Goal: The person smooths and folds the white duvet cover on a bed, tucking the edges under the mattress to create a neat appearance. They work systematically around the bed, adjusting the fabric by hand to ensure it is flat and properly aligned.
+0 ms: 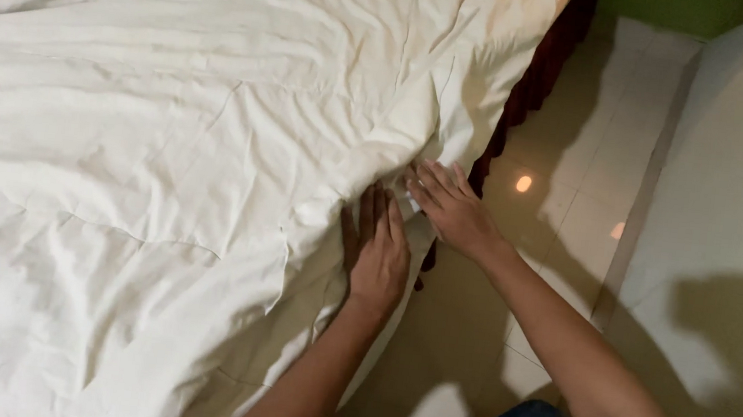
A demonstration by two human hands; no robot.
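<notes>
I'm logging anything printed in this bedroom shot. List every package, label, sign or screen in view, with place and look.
None in view: only a rumpled white quilted bed cover, the left hand and right hand flat on its edge, and a glossy pale tiled floor.

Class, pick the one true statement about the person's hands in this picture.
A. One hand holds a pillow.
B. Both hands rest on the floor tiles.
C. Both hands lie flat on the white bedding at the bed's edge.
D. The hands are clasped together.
C: the left hand and right hand press palm-down, fingers stretched, side by side on the white bedding near the bed's edge.
</notes>
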